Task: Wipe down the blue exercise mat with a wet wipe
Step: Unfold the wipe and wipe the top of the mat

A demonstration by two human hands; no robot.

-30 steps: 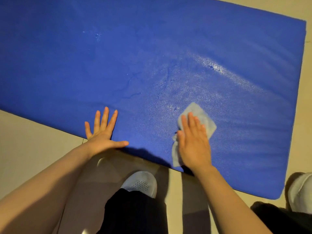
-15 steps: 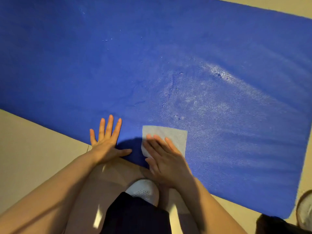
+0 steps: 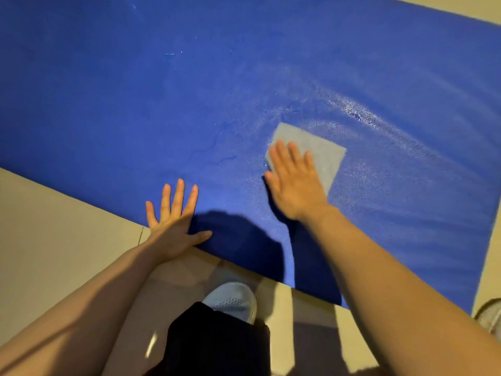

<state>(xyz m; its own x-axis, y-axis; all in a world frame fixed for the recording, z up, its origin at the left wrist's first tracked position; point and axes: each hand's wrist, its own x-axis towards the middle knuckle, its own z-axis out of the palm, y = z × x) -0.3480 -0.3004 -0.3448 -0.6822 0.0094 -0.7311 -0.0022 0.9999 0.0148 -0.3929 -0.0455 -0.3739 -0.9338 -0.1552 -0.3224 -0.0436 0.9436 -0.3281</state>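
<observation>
The blue exercise mat (image 3: 135,104) lies flat on the floor and fills most of the view. A pale grey wet wipe (image 3: 322,154) is spread flat on it, right of centre. My right hand (image 3: 294,180) presses on the wipe's near left part with straight fingers. My left hand (image 3: 174,223) lies flat with spread fingers on the mat's near edge, its heel over the floor. A wet sheen shows on the mat to the right of the wipe.
Beige floor (image 3: 54,240) borders the mat at the near side and far right. My white shoe (image 3: 233,301) and dark trouser leg (image 3: 217,343) sit just below the mat's near edge. Another shoe (image 3: 490,314) shows at the right border.
My right hand has slid the wipe from near the mat's front edge, beside my left hand, away from me and to the right. My left hand has stayed planted.
</observation>
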